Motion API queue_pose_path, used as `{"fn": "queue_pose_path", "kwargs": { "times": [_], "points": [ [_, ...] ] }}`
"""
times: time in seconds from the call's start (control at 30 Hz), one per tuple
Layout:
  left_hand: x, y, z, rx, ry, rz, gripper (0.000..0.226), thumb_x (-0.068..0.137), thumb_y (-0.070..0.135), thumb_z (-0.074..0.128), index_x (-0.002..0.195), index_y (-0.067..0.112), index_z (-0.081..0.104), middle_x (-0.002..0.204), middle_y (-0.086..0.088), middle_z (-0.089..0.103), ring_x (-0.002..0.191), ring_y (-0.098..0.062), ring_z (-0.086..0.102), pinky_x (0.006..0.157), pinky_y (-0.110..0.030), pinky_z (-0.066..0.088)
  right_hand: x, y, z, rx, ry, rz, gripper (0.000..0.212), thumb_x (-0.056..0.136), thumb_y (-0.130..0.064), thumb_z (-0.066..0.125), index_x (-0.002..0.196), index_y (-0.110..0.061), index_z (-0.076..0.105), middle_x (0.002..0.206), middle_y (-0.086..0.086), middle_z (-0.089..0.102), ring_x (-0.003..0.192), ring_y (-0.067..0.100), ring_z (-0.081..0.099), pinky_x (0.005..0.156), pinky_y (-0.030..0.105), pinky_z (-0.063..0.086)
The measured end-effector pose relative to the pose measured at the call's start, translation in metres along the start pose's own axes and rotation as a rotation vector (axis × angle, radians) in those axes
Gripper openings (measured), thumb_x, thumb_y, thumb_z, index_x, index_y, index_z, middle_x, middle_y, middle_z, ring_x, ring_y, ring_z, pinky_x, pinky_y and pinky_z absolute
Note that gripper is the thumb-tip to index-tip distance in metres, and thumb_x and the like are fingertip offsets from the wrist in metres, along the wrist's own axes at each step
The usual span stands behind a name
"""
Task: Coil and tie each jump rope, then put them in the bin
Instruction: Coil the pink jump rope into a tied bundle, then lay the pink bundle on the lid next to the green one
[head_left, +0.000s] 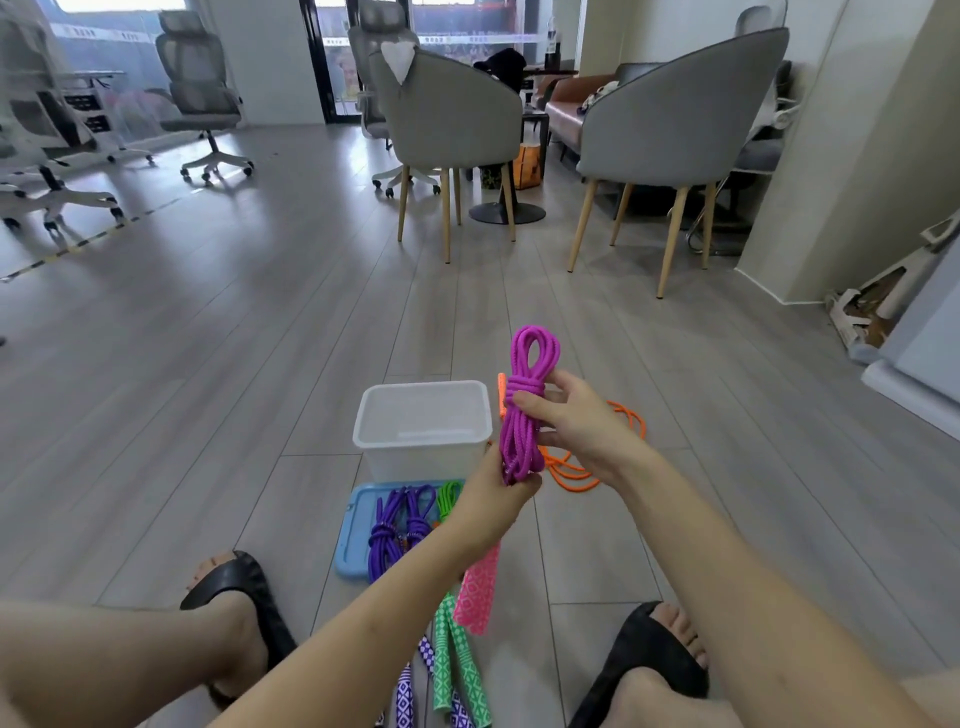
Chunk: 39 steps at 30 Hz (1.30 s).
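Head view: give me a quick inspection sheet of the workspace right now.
Surface: grey plank floor.
Job's things: magenta rope coiled, wrapped, held up; white bin looks empty; purple ropes coiled on blue lid; orange rope loose on the floor.
Clutter: patterned handles between the feet.
Grippers: left hand grips the coil's bottom; right hand pinches its middle.
Cables: nothing seen.
Surroundings: grey chairs.

Coiled magenta rope, upright, tied

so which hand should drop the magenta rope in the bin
Probably the left hand: it grips the magenta rope low, right beside the white bin. The right hand sits farther from it.
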<state>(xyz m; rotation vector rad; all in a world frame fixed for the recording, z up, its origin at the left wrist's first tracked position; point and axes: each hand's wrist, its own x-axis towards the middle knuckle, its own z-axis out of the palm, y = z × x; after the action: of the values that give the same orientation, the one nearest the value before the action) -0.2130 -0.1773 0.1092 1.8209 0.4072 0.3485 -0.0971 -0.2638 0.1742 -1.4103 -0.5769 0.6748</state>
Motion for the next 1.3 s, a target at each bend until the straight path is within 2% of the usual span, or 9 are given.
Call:
{"fn": "queue_pose_path", "kwargs": {
  "times": [0.2,0.37,0.57,0.67,0.83,0.97,1.13,1.23,1.3],
  "points": [
    [-0.026,-0.075,-0.008,0.092,-0.105,-0.306,0.027,0.098,0.007,0.052,0.123,0.012,0.045,0.093,-0.012,0.059,0.075,-0.019,0.057,0.068,-0.03,0.046,0.029,0.053,-0.003,-0.033,0.133,0.018,0.03,0.098,-0.004,0.065,0.126,0.005,0.06,0.107,0.021,0.069,0.088,0.025,0.071,0.068,0.029,0.061],
    [-0.038,-0.137,0.008,0.109,-0.152,-0.5,0.034,0.095,0.008,0.051,0.126,0.012,0.041,0.095,-0.014,0.055,0.077,-0.022,0.052,0.067,-0.033,0.044,0.054,0.129,0.011,-0.344,0.003,0.124,0.019,0.095,-0.01,0.069,0.11,-0.021,0.07,0.097,0.008,0.073,0.089,0.022,0.071,0.079,0.038,0.06],
    [-0.036,-0.188,0.022,0.061,-0.091,-0.667,0.03,0.094,0.007,0.056,0.12,0.013,0.041,0.095,-0.009,0.056,0.08,-0.027,0.058,0.069,-0.035,0.049,0.084,0.209,0.023,-0.515,0.074,0.255,0.015,0.091,-0.018,0.075,0.106,-0.014,0.073,0.091,0.003,0.073,0.086,0.021,0.071,0.077,0.033,0.056],
    [-0.03,-0.209,0.029,0.108,-0.068,-0.697,0.046,0.093,0.006,0.057,0.135,0.013,0.039,0.108,-0.018,0.062,0.093,-0.038,0.065,0.076,-0.041,0.053,0.094,0.24,0.026,-0.537,0.172,0.327,0.023,0.089,-0.02,0.078,0.11,-0.011,0.074,0.091,0.003,0.071,0.086,0.021,0.069,0.082,0.037,0.057],
    [-0.023,-0.224,0.033,0.162,-0.089,-0.703,0.057,0.099,0.006,0.053,0.153,0.012,0.034,0.119,-0.013,0.065,0.101,-0.027,0.064,0.078,-0.03,0.047,0.101,0.29,0.028,-0.561,0.081,0.452,0.037,0.093,-0.015,0.073,0.128,-0.006,0.067,0.118,0.015,0.073,0.108,0.03,0.069,0.1,0.044,0.054],
    [-0.022,-0.225,0.029,0.178,-0.084,-0.715,0.047,0.1,0.005,0.05,0.147,0.007,0.042,0.104,-0.01,0.06,0.098,-0.03,0.065,0.073,-0.028,0.046,0.098,0.306,0.028,-0.525,0.127,0.489,0.041,0.09,-0.012,0.076,0.129,-0.007,0.067,0.118,0.012,0.074,0.107,0.026,0.07,0.1,0.041,0.054],
    [-0.019,-0.223,0.021,0.165,-0.053,-0.721,0.046,0.1,0.008,0.047,0.145,0.014,0.045,0.109,-0.004,0.065,0.092,-0.026,0.065,0.073,-0.032,0.052,0.092,0.315,0.025,-0.458,0.115,0.523,0.042,0.09,-0.025,0.076,0.13,-0.017,0.067,0.115,0.008,0.074,0.096,0.025,0.074,0.092,0.047,0.06],
    [-0.014,-0.214,0.014,0.194,-0.031,-0.699,0.043,0.102,0.014,0.044,0.145,0.014,0.045,0.124,-0.006,0.064,0.102,-0.031,0.067,0.074,-0.031,0.049,0.091,0.311,0.022,-0.415,0.108,0.526,0.039,0.092,-0.025,0.073,0.13,-0.017,0.067,0.115,0.009,0.073,0.096,0.025,0.074,0.091,0.047,0.061],
    [-0.006,-0.207,0.009,0.212,-0.007,-0.669,0.04,0.104,0.016,0.043,0.144,0.014,0.046,0.123,-0.005,0.065,0.09,-0.02,0.065,0.065,-0.025,0.046,0.094,0.31,0.019,-0.414,0.106,0.532,0.032,0.09,-0.026,0.073,0.121,-0.019,0.071,0.11,0.008,0.075,0.096,0.026,0.074,0.091,0.049,0.06]
  ]
}}
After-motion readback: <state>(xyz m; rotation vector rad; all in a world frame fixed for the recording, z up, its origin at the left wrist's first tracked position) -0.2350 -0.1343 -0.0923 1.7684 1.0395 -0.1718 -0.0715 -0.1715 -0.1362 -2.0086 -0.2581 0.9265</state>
